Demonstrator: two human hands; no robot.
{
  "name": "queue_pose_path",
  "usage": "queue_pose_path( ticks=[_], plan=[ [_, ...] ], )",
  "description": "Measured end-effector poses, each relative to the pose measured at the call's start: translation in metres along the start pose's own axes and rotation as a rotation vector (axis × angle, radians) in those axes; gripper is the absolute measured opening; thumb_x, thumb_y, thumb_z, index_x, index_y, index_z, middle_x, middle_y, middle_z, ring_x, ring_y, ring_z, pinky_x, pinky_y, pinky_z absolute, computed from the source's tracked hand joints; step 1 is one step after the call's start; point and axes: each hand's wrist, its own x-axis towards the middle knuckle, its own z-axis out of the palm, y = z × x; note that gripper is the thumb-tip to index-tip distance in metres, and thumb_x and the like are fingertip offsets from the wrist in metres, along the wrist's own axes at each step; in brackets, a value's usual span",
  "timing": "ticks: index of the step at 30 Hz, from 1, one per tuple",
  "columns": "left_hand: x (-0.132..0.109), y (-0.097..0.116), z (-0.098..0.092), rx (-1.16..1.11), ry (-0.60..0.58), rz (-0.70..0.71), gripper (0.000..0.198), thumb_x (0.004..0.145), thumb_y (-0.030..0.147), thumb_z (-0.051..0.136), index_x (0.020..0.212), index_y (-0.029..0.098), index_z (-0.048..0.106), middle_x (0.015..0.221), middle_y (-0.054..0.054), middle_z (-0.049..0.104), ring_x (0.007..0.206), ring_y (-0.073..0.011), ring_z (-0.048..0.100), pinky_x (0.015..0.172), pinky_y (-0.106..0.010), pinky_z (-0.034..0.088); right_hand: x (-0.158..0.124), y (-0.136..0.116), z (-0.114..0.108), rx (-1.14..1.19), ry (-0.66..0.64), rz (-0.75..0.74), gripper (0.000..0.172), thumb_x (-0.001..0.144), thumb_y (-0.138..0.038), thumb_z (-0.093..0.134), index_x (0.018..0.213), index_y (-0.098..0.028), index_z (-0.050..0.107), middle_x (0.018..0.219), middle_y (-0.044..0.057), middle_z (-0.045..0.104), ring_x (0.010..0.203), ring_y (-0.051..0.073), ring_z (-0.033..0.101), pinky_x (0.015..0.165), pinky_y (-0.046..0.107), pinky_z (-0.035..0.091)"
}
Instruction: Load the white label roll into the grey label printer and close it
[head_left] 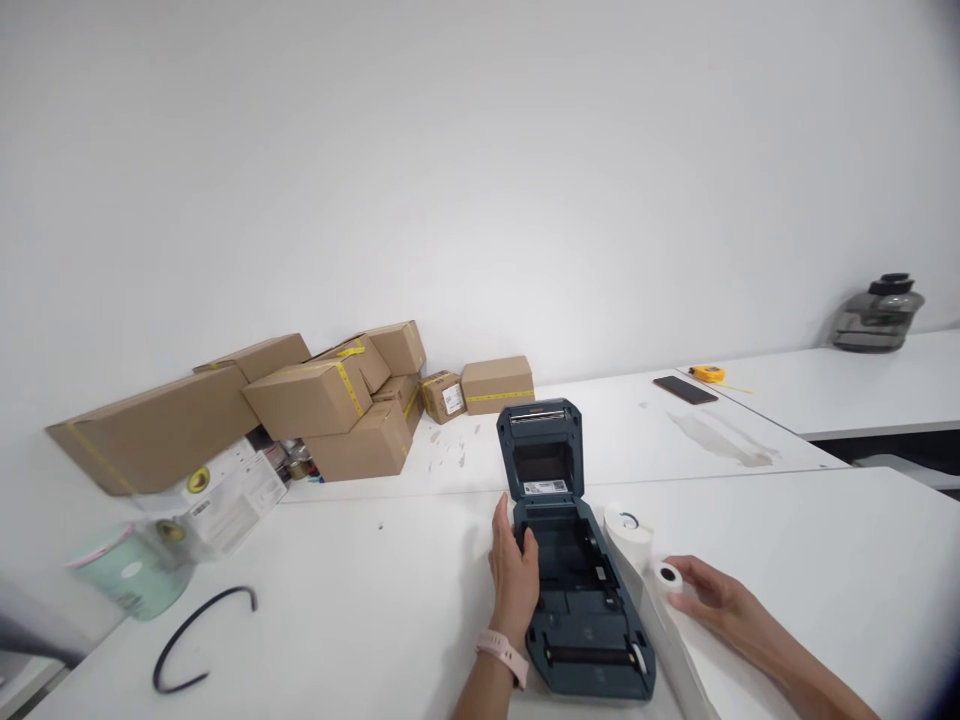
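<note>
A dark label printer point(566, 600) stands on the white table with its lid point(541, 452) tipped up and its inside bare to view. My left hand point(514, 570), with a pink watch strap at the wrist, grips the printer's left side, thumb over the rim. To the right of the printer, my right hand point(709, 592) pinches a small white paper roll point(667, 578) with a dark core hole. Between them lies a larger white label roll point(628, 535), a long strip of its paper point(667, 655) running toward the table's front edge.
Taped cardboard boxes point(360, 440) are piled at the back left. Nearer are a white carton point(236, 505), a mint-green container point(135, 575) and a black curved strip point(180, 635). At the back right are a phone point(685, 389), a yellow tape measure point(707, 374) and a grey jug point(877, 318).
</note>
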Motion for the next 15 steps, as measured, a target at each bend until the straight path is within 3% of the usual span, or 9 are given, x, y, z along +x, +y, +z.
queue_pose_path(
  ticks=[4,7,9,11,15],
  plan=[
    [0.0,0.0,-0.001,0.022,-0.006,0.035,0.056,0.095,0.03,0.042,0.15,0.026,0.031,0.157,-0.007,0.034,0.14,-0.0233,0.039,0.113,-0.036,0.033,0.02,0.008,-0.02,0.038,0.0,0.061,0.055,0.08,-0.061,0.063,0.125,-0.029,0.064,0.134,0.013,0.063,0.123,0.037,0.058,0.095,0.045,0.052],
    [0.0,0.001,-0.002,0.04,-0.021,0.052,0.056,0.096,0.028,0.039,0.151,0.025,0.029,0.159,-0.007,0.032,0.143,-0.0222,0.034,0.113,-0.036,0.031,0.044,-0.004,-0.024,-0.006,-0.143,0.101,0.071,0.077,-0.056,0.069,0.14,-0.031,0.05,0.149,0.011,0.049,0.134,0.037,0.047,0.101,0.046,0.048],
    [0.0,0.001,-0.002,0.049,-0.035,0.062,0.056,0.096,0.027,0.038,0.151,0.026,0.027,0.158,-0.007,0.032,0.143,-0.0217,0.033,0.114,-0.037,0.029,0.059,-0.018,-0.018,-0.006,-0.284,0.075,0.079,0.071,-0.053,0.075,0.142,-0.028,0.048,0.143,0.011,0.055,0.128,0.038,0.052,0.098,0.044,0.051],
    [0.0,0.001,-0.002,0.052,-0.049,0.073,0.056,0.096,0.026,0.037,0.151,0.026,0.025,0.154,-0.008,0.04,0.139,-0.0216,0.039,0.112,-0.038,0.03,0.069,-0.03,-0.009,0.022,-0.383,0.031,0.077,0.067,-0.05,0.078,0.136,-0.024,0.054,0.128,0.011,0.066,0.117,0.037,0.06,0.094,0.042,0.053],
    [-0.001,0.002,-0.003,0.053,-0.054,0.069,0.056,0.097,0.027,0.036,0.151,0.026,0.024,0.129,-0.009,0.064,0.117,-0.0218,0.058,0.102,-0.04,0.036,0.074,-0.034,-0.005,0.103,-0.306,0.027,0.07,0.067,-0.05,0.076,0.128,-0.021,0.059,0.119,0.011,0.07,0.107,0.035,0.064,0.087,0.039,0.055]
  ],
)
